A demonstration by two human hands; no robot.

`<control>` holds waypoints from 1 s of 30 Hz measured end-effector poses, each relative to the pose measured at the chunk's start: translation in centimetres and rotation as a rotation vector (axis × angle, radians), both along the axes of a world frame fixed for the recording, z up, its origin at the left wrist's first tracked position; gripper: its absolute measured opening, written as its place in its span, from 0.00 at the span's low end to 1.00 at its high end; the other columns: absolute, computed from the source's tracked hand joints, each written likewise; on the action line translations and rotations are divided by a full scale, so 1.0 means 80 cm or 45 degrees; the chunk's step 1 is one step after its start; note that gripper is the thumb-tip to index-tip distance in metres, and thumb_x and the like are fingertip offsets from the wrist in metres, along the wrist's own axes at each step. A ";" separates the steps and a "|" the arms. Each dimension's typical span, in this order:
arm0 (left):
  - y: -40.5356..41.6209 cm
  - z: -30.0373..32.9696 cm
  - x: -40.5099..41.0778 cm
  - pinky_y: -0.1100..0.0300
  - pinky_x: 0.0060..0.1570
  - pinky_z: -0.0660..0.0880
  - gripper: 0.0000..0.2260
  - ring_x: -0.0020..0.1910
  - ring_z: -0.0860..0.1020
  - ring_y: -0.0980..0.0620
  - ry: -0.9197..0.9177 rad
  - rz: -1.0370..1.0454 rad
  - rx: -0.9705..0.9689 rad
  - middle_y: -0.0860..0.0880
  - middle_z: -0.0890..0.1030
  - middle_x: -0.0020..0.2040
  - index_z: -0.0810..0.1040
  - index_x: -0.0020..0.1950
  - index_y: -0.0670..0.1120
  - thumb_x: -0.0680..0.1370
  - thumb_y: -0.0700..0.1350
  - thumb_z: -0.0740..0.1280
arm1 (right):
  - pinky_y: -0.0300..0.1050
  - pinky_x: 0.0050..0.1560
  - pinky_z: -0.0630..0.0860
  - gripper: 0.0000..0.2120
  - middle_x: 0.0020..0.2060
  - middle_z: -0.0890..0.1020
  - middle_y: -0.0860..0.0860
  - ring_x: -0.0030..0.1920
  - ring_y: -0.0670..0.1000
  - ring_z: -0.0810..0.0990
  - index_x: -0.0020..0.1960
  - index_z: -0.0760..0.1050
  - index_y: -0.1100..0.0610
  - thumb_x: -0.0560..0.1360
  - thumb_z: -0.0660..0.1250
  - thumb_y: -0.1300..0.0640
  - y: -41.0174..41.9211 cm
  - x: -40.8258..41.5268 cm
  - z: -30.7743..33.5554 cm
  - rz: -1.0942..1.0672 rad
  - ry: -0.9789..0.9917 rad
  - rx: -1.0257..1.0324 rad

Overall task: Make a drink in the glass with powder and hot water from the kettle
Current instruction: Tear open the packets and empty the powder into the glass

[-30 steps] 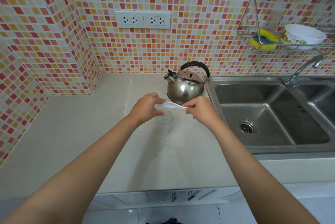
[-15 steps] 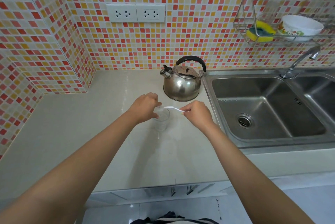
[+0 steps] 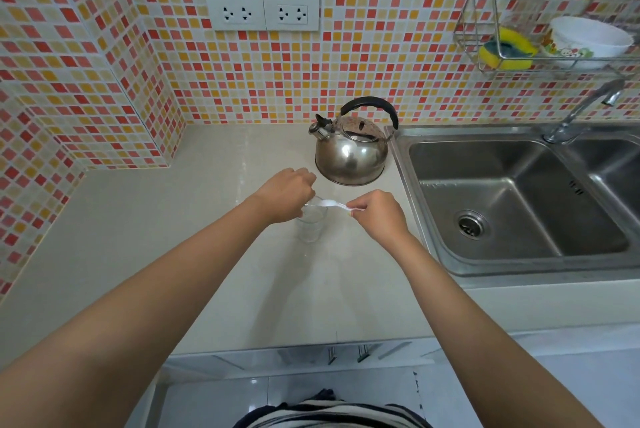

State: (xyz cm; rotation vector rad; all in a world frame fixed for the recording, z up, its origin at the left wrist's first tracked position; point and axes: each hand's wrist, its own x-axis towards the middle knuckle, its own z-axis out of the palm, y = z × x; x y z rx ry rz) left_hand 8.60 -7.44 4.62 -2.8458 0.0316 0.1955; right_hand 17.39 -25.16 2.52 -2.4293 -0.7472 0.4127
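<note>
A clear glass (image 3: 310,224) stands on the beige counter (image 3: 173,219) in front of me. My left hand (image 3: 285,192) is closed around the glass's rim on its left side. My right hand (image 3: 377,213) pinches the handle of a white plastic spoon (image 3: 333,204), whose bowl lies level over the mouth of the glass. I cannot tell if the spoon carries powder. The steel kettle (image 3: 351,150) with a black handle sits just behind the glass, spout to the left.
A double steel sink (image 3: 519,199) with a tap (image 3: 585,109) lies to the right of the kettle. A wire rack (image 3: 540,57) on the tiled wall holds a yellow sponge and a white bowl. Two sockets (image 3: 262,12) sit on the wall above.
Both hands, glass and spoon stay in nearly the same pose. The camera has tilted down and back, so the scene sits higher in the view.
</note>
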 end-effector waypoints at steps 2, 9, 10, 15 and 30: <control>-0.004 0.003 0.001 0.56 0.44 0.69 0.13 0.52 0.73 0.46 0.035 -0.052 0.076 0.46 0.77 0.52 0.80 0.57 0.44 0.74 0.46 0.69 | 0.40 0.42 0.72 0.11 0.53 0.85 0.51 0.51 0.54 0.82 0.54 0.83 0.54 0.74 0.67 0.60 0.000 -0.001 0.000 0.007 -0.021 -0.014; -0.018 0.012 0.006 0.56 0.43 0.67 0.10 0.53 0.73 0.46 0.123 -0.206 0.283 0.46 0.76 0.53 0.80 0.53 0.45 0.76 0.37 0.62 | 0.44 0.47 0.76 0.13 0.54 0.84 0.51 0.53 0.55 0.81 0.55 0.82 0.54 0.74 0.65 0.64 -0.002 -0.007 0.003 0.041 -0.116 -0.073; -0.021 0.014 0.007 0.56 0.43 0.67 0.10 0.53 0.73 0.46 0.137 -0.223 0.298 0.46 0.76 0.53 0.80 0.52 0.44 0.76 0.37 0.62 | 0.43 0.46 0.75 0.14 0.54 0.84 0.51 0.53 0.55 0.81 0.55 0.82 0.54 0.74 0.65 0.64 -0.002 -0.008 0.004 0.045 -0.136 -0.085; -0.030 0.021 0.011 0.57 0.40 0.65 0.09 0.53 0.74 0.46 0.201 -0.307 0.404 0.45 0.77 0.54 0.79 0.53 0.44 0.75 0.38 0.65 | 0.47 0.47 0.78 0.16 0.52 0.84 0.53 0.51 0.57 0.81 0.55 0.82 0.53 0.73 0.64 0.66 -0.001 -0.013 0.010 0.099 -0.220 -0.161; -0.056 0.012 0.021 0.58 0.45 0.63 0.09 0.53 0.75 0.49 0.314 -0.336 0.756 0.51 0.80 0.52 0.79 0.55 0.48 0.76 0.43 0.66 | 0.49 0.50 0.78 0.16 0.52 0.84 0.54 0.52 0.58 0.80 0.54 0.82 0.54 0.73 0.62 0.68 0.003 -0.022 0.012 0.123 -0.288 -0.193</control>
